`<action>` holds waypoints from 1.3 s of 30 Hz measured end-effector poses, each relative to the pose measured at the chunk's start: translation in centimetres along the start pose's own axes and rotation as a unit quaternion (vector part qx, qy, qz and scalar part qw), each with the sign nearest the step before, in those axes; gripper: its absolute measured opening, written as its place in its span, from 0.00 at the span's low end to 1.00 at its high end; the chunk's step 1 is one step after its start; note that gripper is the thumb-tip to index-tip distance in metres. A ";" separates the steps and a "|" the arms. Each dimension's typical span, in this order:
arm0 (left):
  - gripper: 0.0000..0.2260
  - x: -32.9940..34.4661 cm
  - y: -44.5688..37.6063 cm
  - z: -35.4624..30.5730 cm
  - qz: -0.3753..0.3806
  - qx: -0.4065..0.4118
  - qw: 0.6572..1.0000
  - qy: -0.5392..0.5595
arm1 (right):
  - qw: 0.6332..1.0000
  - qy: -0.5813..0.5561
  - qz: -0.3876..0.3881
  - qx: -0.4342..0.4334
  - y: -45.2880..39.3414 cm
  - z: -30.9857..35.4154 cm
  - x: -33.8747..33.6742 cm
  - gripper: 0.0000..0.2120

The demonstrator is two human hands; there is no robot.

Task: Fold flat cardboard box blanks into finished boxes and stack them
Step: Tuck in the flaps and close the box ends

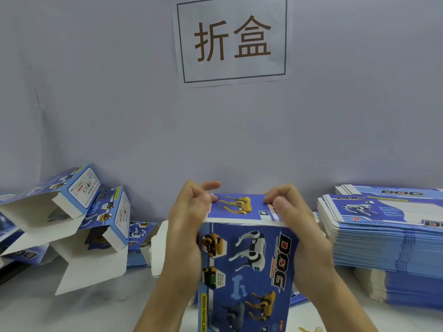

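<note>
A blue printed cardboard box (pixel 247 264) with robot-dog pictures stands upright in front of me on the white table. My left hand (pixel 187 226) grips its upper left side, thumb pressed on the top flap (pixel 239 207). My right hand (pixel 294 224) grips the upper right side, its thumb on the same flap's right corner. The flap lies folded nearly flat over the box's top. A tall stack of flat box blanks (pixel 388 240) sits at the right. Several folded boxes (pixel 91 212) with open ends lie in a loose pile at the left.
The white table (pixel 79 312) runs under everything. A grey-blue wall with a paper sign (pixel 231 39) stands close behind. More boxes lie behind my left hand (pixel 141 236). A small yellow object (pixel 310 329) shows at the bottom edge.
</note>
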State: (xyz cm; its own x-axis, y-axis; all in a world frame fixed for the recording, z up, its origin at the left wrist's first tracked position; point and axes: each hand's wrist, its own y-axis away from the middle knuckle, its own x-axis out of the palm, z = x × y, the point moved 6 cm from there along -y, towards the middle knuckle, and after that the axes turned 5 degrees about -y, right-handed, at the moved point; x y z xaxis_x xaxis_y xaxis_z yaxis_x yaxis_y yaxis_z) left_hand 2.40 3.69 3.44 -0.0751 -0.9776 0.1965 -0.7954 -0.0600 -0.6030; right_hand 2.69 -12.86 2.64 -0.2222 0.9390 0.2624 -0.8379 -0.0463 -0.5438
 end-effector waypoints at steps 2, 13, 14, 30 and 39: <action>0.12 0.2 0.0 -0.4 0.038 0.033 0.996 -0.078 | 1.000 0.016 0.024 0.009 -0.1 0.0 -0.1 0.12; 0.21 0.2 0.0 -0.5 0.052 -0.018 0.991 -0.123 | 0.996 -0.012 0.072 0.044 0.0 0.5 -0.8 0.33; 0.20 0.1 0.0 -0.5 0.062 -0.022 0.990 -0.121 | 0.997 -0.012 0.069 0.043 0.0 0.5 -0.9 0.33; 0.37 -0.2 0.4 0.3 0.199 -0.087 0.949 -0.227 | 0.987 -0.141 -0.002 0.075 -0.2 -0.1 -2.0 0.34; 0.15 -9.2 -2.2 -1.6 -0.170 0.002 0.983 -0.071 | 0.971 -0.097 -0.157 0.153 -0.3 -1.4 -6.6 0.16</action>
State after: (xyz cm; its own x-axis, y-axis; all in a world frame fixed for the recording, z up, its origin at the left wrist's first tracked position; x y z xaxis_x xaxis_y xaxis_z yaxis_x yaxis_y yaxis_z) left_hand 3.85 13.12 4.24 0.2786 -0.9195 0.2774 -0.7581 -0.3878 -0.5243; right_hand 5.08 -18.61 -0.02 0.0042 0.8427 0.5383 -0.9818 0.1056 -0.1578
